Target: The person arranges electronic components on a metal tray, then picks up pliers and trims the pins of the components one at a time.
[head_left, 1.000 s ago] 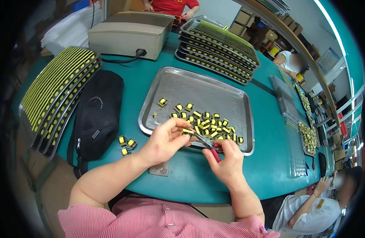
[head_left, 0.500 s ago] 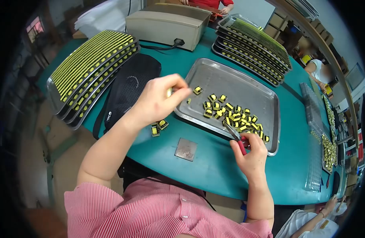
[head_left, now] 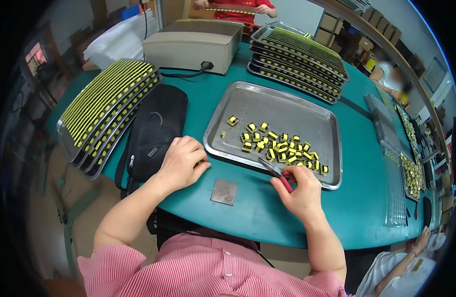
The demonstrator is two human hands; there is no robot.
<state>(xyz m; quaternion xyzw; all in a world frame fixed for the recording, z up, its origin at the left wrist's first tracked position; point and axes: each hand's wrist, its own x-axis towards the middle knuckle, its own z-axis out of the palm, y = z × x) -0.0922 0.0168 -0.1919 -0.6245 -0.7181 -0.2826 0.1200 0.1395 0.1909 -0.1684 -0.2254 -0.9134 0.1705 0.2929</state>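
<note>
My left hand (head_left: 182, 163) is low over the green table (head_left: 248, 218), beside the black bag (head_left: 158, 128), with its fingers curled down. It covers the spot of the loose parts there, and what it holds is hidden. In my right hand (head_left: 301, 190) are red-handled pliers (head_left: 277, 173), their tips pointing left over the near rim of the metal tray (head_left: 287, 101). Several yellow and black components (head_left: 282, 146) lie loose in that tray, mostly toward its near right part. Between my hands a flat grey metal plate (head_left: 224, 192) rests on the table.
Stacked trays of yellow parts stand at left (head_left: 106, 106) and at back (head_left: 297, 59). A beige machine (head_left: 193, 44) with a black cable is behind the bag. Clear plastic trays (head_left: 394, 188) lie at right. One person is across the table; others are at the right.
My left hand has gone from above the tray's near rim, past the bag, down to the table. My right hand with the pliers has drawn back from the components.
</note>
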